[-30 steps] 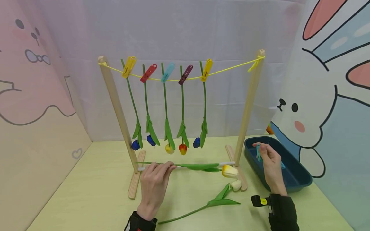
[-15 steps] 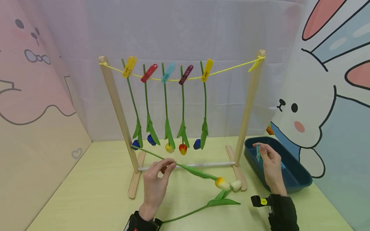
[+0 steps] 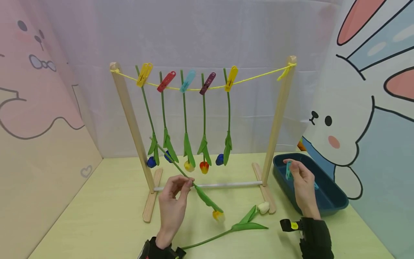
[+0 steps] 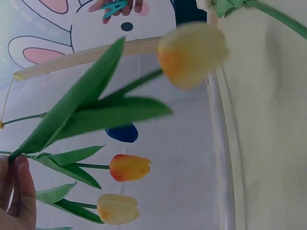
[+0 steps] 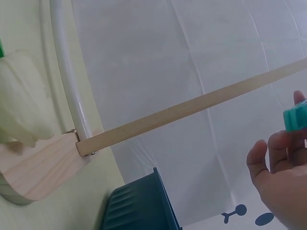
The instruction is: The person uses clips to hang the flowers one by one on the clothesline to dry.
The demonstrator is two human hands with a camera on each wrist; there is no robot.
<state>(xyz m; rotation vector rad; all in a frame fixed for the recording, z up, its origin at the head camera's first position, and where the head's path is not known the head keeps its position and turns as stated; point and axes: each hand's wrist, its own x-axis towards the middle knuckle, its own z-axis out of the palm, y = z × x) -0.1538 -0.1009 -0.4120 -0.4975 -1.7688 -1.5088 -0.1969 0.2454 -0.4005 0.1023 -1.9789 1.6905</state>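
My left hand (image 3: 174, 203) pinches the green stem of a yellow-orange artificial tulip (image 3: 207, 199), its bloom pointing down toward the table and its stem end up to the left. In the left wrist view that tulip's bloom (image 4: 192, 55) looms close, blurred. My right hand (image 3: 303, 183) holds a teal clothespin (image 3: 289, 171) over the dark blue bin (image 3: 336, 208); the clothespin (image 5: 295, 117) shows partly at the right wrist view's edge. Several tulips hang upside down from a yellow string (image 3: 258, 76), clipped by clothespins such as a red one (image 3: 166, 82) and a purple one (image 3: 207, 83).
A white tulip (image 3: 247, 226) lies on the table in front. The string spans two wooden posts (image 3: 279, 120) with feet (image 3: 150, 208), joined low by a white rod (image 3: 233, 185). Another light blue clothespin (image 3: 316, 185) is in the bin, partly hidden by my right hand.
The tulip in my left hand has swung from nearly level to steeply slanted, stem end rising and bloom dropping leftward. My right hand has stayed over the bin with the clothespin.
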